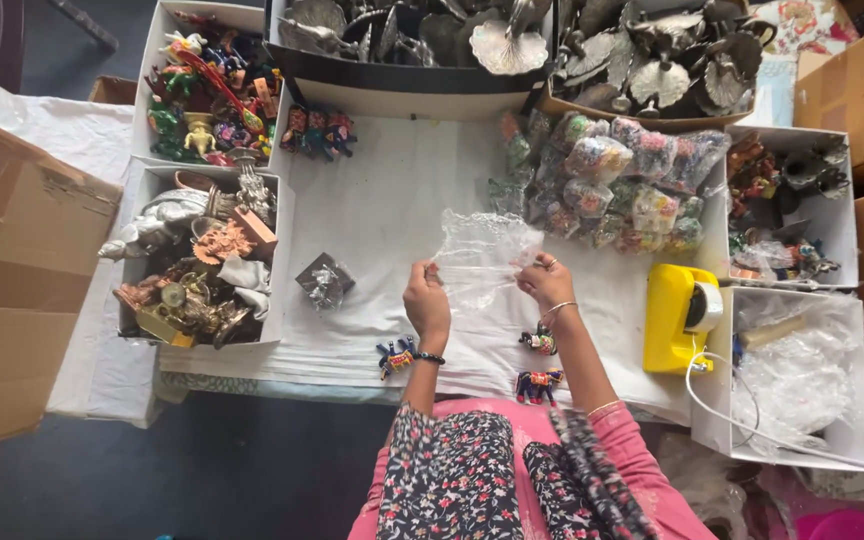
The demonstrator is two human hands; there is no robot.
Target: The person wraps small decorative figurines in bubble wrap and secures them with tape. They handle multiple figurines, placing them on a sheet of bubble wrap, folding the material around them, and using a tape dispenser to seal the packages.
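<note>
Both hands are pinching a crinkly clear plastic bag [482,255] and holding it just above the middle of the white-covered table [392,190]: the left hand [426,302] is gripping its left edge with closed fingertips, and the right hand [546,280] is gripping the right edge the same way. Three little painted elephant figurines [395,356] are sitting near the wrists at the near edge. A yellow tape dispenser [679,318] is sitting to the right, a heap of bagged colourful figurines [617,185] is piling up on the far side, and a small silvery wrapped piece [324,281] is lying to the left, beside a box of metal figurines [197,265].
</note>
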